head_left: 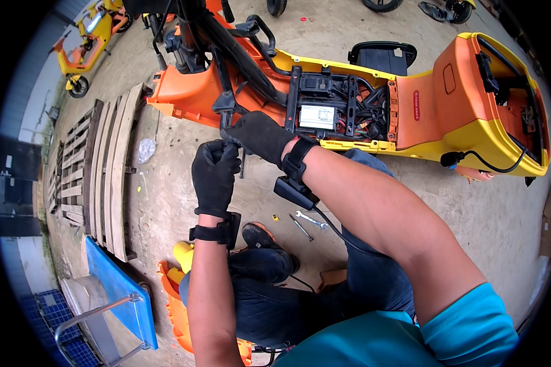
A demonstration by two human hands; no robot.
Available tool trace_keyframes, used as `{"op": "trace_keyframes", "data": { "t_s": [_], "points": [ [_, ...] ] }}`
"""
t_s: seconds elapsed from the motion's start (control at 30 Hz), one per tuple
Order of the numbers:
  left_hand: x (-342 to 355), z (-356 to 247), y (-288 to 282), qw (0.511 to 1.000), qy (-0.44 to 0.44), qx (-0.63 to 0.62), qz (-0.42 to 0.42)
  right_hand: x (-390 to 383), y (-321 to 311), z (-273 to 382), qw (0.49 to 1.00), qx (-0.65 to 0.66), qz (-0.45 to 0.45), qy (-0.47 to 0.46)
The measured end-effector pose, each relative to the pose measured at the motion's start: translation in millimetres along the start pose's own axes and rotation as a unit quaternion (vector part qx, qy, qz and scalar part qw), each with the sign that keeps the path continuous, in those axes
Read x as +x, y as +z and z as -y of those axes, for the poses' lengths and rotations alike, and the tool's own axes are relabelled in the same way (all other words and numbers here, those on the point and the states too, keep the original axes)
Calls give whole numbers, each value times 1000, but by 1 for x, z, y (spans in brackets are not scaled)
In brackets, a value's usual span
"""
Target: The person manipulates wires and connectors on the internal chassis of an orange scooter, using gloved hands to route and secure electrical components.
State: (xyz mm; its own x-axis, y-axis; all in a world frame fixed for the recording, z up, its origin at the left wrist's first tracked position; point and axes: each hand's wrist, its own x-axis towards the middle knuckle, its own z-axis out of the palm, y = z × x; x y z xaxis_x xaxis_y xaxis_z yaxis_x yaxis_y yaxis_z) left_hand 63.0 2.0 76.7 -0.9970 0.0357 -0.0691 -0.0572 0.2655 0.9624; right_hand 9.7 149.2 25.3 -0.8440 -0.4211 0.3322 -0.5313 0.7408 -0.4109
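Observation:
Both hands wear black gloves. My right hand (254,134), fingers closed, is at the lower end of a black metal bracket (225,101) beneath the scooter's orange front body (187,88). My left hand (214,174) is closed just below and left of it, fingertips near my right hand's; what either grips is hidden. A thin dark rod (242,168) shows below the hands. To their right, the open yellow and orange frame exposes a silver box (316,117), wires and black crossbars. Wrenches (312,220) and a metal rod (301,227) lie on the floor.
Wooden pallets (113,171) lie left, with a blue trolley (119,287) below them. Orange and yellow panels (171,293) lie beside my legs. A black part (379,58) lies behind the frame. Other scooters (86,49) stand at upper left and top.

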Motion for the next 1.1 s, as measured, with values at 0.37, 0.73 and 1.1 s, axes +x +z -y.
{"op": "trace_keyframes", "data": {
  "t_s": [0.37, 0.73, 1.1],
  "points": [
    [3, 3, -7, 998, -39, -25, 51, 1, -22, 13, 986, 139, 56, 69],
    [3, -3, -17, 958, -138, -213, 133, 0, -30, 13, 997, -51, 57, -17],
    [6, 5, -8, 973, -118, -185, 66, 0, -34, 14, 994, 74, 68, 32]
  ]
}}
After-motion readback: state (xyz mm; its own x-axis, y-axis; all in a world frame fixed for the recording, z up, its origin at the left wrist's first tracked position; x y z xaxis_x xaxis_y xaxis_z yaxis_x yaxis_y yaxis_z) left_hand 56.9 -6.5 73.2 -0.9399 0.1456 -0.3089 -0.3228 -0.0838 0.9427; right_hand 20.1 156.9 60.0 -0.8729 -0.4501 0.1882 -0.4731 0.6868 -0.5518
